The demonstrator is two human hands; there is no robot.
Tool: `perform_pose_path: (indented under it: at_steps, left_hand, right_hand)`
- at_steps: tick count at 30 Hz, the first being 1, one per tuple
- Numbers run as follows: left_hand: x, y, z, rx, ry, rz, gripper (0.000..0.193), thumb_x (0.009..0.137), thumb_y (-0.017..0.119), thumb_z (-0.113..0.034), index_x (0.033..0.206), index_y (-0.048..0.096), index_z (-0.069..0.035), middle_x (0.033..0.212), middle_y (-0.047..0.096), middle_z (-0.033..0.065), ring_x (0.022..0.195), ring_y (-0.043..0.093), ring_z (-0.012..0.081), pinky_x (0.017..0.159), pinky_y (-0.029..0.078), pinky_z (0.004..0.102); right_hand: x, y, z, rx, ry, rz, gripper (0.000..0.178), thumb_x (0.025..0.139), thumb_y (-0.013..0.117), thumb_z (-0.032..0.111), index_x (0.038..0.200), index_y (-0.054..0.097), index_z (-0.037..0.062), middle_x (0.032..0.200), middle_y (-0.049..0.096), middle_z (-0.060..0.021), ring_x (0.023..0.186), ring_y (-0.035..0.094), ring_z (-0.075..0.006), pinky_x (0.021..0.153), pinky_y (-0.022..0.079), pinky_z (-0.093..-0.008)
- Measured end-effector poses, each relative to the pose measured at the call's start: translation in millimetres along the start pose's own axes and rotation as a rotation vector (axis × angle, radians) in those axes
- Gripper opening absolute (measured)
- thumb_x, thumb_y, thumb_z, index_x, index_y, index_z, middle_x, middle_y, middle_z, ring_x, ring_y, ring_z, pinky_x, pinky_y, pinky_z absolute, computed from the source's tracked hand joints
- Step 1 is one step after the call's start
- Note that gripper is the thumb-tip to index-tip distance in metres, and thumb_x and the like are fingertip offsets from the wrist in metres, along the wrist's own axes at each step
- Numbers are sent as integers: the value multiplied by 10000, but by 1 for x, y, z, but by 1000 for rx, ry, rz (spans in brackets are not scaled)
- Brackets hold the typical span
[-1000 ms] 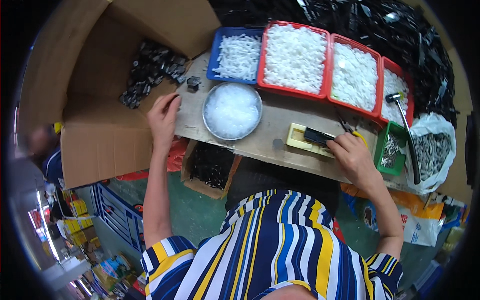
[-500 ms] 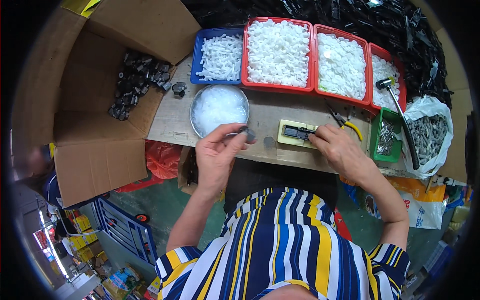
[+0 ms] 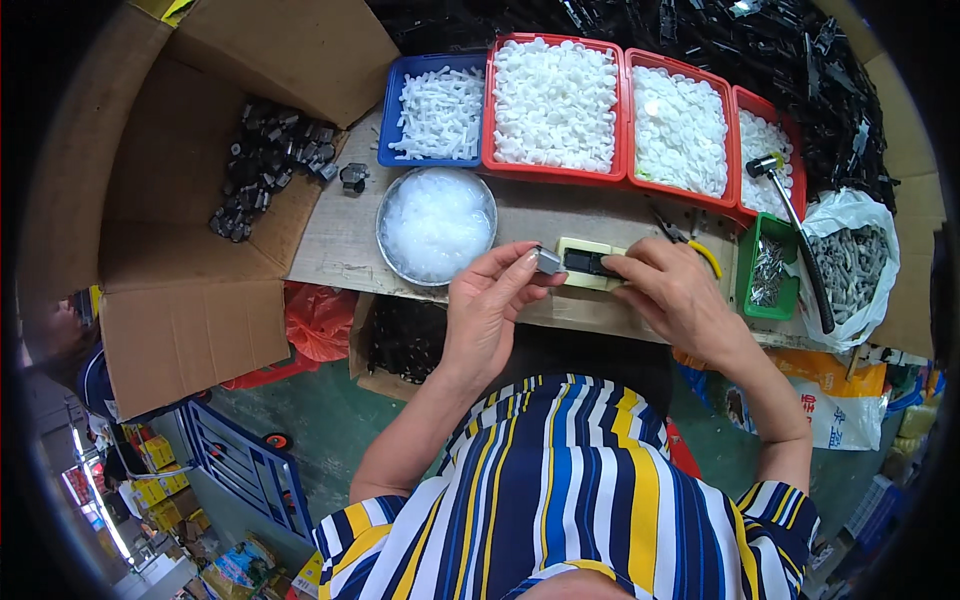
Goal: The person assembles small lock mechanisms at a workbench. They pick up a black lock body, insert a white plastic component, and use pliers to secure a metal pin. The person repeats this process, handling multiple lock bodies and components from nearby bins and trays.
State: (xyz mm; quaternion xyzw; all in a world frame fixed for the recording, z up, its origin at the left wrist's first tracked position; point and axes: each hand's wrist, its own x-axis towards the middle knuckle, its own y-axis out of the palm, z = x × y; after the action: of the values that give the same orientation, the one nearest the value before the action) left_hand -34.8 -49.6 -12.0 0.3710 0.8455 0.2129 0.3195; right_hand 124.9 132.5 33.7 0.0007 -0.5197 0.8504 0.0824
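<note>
My left hand (image 3: 490,305) pinches a small grey metal part (image 3: 547,261) between thumb and fingers, just left of a pale yellow block (image 3: 578,250) that carries a black piece (image 3: 585,263). My right hand (image 3: 675,297) rests on the block's right end, fingertips touching the black piece. Both hands work at the front edge of the wooden bench (image 3: 340,245). A round metal bowl (image 3: 436,222) of white translucent parts sits just left of my left hand.
Behind the bench stand a blue tray (image 3: 436,110) and three red trays (image 3: 556,100) of white plastic parts. An open cardboard box (image 3: 190,200) at left holds several black parts. A hammer (image 3: 790,225), green bin (image 3: 768,268), yellow-handled pliers (image 3: 690,245) and a white bag (image 3: 850,260) lie at right.
My left hand came back from the cardboard box at left to the yellow block, now holding a small grey part. My right hand stayed on the block.
</note>
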Motion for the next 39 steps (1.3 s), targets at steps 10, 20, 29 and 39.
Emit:
perform_pose_path:
  at_steps: [10, 20, 29, 39]
  left_hand:
    - [4, 16, 14, 124, 28, -51, 242, 961, 673, -120, 1165, 663, 10, 983, 695, 38, 815, 624, 65, 645, 454, 188]
    - [18, 14, 33, 362, 73, -87, 243, 947, 689, -99, 1163, 671, 13, 806, 584, -34, 618, 493, 15, 534, 367, 171]
    - [34, 8, 44, 600, 193, 6, 157, 930, 701, -63, 1074, 697, 0, 707, 493, -76, 595, 418, -11, 496, 323, 169]
    - [31, 8, 37, 811, 241, -6, 166, 916, 717, -75, 1056, 697, 12, 746, 481, -69, 646, 404, 3, 542, 329, 183]
  right_hand:
    - [21, 35, 3, 77, -1, -331, 268, 787, 771, 175, 1002, 654, 66, 941, 604, -64, 906, 606, -254, 769, 420, -390]
    - [23, 43, -10, 89, 43, -169, 200, 797, 754, 155, 943, 667, 50, 919, 564, -70, 934, 564, -250, 780, 405, -400]
    - [18, 39, -9, 44, 21, -169, 238, 783, 762, 148, 983, 673, 54, 932, 577, -76, 935, 575, -264, 784, 415, -399]
    - [-83, -18, -52, -133, 432, -539, 137, 841, 693, 0, 974, 662, -7, 976, 619, -151, 846, 642, -338, 736, 502, -398]
